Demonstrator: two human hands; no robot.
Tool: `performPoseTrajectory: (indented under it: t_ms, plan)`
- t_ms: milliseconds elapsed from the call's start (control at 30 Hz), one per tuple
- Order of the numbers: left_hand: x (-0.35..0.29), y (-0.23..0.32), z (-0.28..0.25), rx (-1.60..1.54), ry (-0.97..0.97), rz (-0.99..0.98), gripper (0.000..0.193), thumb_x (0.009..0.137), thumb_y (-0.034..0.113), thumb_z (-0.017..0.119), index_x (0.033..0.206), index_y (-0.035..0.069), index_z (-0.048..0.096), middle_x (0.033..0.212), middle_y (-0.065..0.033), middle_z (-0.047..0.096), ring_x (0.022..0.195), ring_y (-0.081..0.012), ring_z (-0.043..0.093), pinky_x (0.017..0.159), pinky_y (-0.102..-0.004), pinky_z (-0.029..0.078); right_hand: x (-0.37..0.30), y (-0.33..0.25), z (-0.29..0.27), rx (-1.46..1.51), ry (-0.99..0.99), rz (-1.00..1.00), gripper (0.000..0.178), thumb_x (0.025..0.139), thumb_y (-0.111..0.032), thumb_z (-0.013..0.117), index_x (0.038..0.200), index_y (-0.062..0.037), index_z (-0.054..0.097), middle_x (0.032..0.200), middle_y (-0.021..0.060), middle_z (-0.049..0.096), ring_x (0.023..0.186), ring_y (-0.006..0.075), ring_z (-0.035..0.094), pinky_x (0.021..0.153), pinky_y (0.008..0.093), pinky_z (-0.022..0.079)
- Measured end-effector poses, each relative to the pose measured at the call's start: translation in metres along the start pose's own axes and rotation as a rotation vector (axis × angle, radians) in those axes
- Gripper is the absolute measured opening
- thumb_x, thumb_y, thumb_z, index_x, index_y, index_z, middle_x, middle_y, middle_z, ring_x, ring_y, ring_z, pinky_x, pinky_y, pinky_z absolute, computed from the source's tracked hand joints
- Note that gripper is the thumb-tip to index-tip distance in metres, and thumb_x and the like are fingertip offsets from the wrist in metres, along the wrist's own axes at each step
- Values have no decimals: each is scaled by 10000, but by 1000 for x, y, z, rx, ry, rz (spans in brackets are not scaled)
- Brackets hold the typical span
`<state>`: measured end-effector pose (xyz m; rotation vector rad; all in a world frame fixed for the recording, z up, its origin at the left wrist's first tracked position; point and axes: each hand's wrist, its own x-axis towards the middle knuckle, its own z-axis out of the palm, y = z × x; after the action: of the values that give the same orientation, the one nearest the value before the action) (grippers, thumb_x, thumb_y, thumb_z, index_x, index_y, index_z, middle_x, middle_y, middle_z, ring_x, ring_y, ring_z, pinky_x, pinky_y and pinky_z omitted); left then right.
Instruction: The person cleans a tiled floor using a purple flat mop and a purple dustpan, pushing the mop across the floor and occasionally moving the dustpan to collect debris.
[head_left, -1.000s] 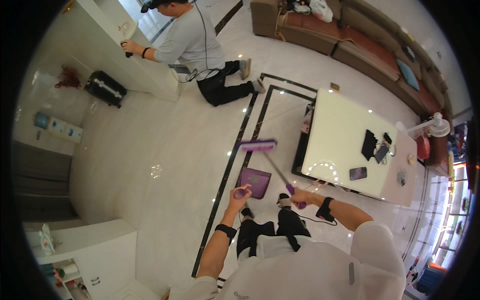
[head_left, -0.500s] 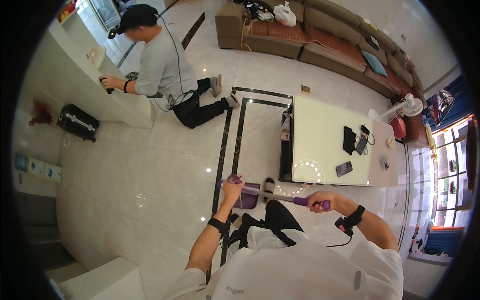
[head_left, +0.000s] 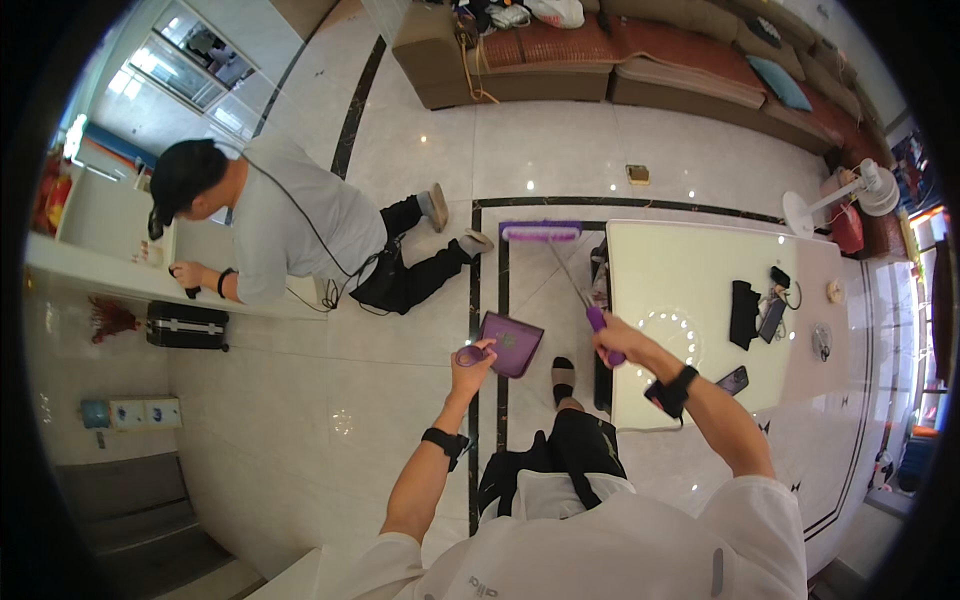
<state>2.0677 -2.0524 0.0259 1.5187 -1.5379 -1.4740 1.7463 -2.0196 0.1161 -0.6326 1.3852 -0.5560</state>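
Closed round the ringed handle of a purple dustpan [head_left: 514, 346], my left hand [head_left: 467, 375] is in front of me, left of the table. The pan's flat face points up, its body extending to the right of that hand. My right hand [head_left: 624, 342] grips the purple handle of a small broom [head_left: 541, 231] beside the table's left side. From that hand the metal stick runs forward and left to the purple head with pale bristles, which lies near the dark floor stripe. The dustpan and broom head are apart.
A glass-topped table [head_left: 660, 290] stands at right, with a phone [head_left: 733, 380] and a black pouch [head_left: 743, 314] on it. Another person [head_left: 295, 215] kneels at left by a white shelf unit. A black case [head_left: 188, 326] stands behind them. A long sofa [head_left: 560, 80] lines the far side.
The broom has swung from lying across my front to reaching forward, its head now far out on the floor. The dustpan has turned more into view. The whole view has shifted.
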Motion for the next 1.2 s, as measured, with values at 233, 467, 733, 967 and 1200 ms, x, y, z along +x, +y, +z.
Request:
performPoseTrajectory:
  t_ms: [233, 467, 733, 967, 1200]
  plan:
    - [67, -1, -36, -119, -72, -12, 254, 791, -16, 654, 1042, 20, 667, 801, 25, 593, 737, -53, 543, 681, -192, 448, 190, 22, -14, -208, 308, 43, 378, 735, -2, 535, 1059, 150, 413, 607, 188, 583, 491, 250, 598, 407, 393, 467]
    - [98, 4, -52, -136, -113, -19, 233, 780, 8, 666, 1011, 36, 667, 739, 7, 593, 710, -58, 544, 669, -214, 454, 104, 46, 46, -583, 79, 319, 882, 729, -104, 587, 1351, 136, 11, 818, 274, 645, 711, 348, 672, 623, 399, 547]
    - [131, 10, -52, 25, -143, 109, 251, 749, 31, 653, 998, 46, 677, 711, -5, 631, 637, -65, 555, 607, -237, 452, -6, -49, 77, 120, -213, 517, 295, 722, 1, 593, 975, -6, 444, 561, 49, 484, 411, 120, 473, 368, 259, 413]
    - [186, 48, -56, 138, -125, 262, 214, 752, 54, 641, 962, 41, 683, 711, -43, 645, 632, -87, 584, 614, -260, 473, -33, -108, 66, 300, -80, 590, 361, 757, 23, 583, 1088, -36, 452, 587, 37, 477, 415, 86, 448, 349, 215, 382]
    - [277, 108, -38, 20, -184, 166, 244, 769, 49, 659, 1012, 54, 664, 693, -15, 604, 645, -69, 549, 624, -247, 453, 7, -184, -33, 296, 68, 455, 366, 753, 22, 574, 1100, -13, 467, 618, 39, 482, 440, 85, 458, 348, 219, 377]
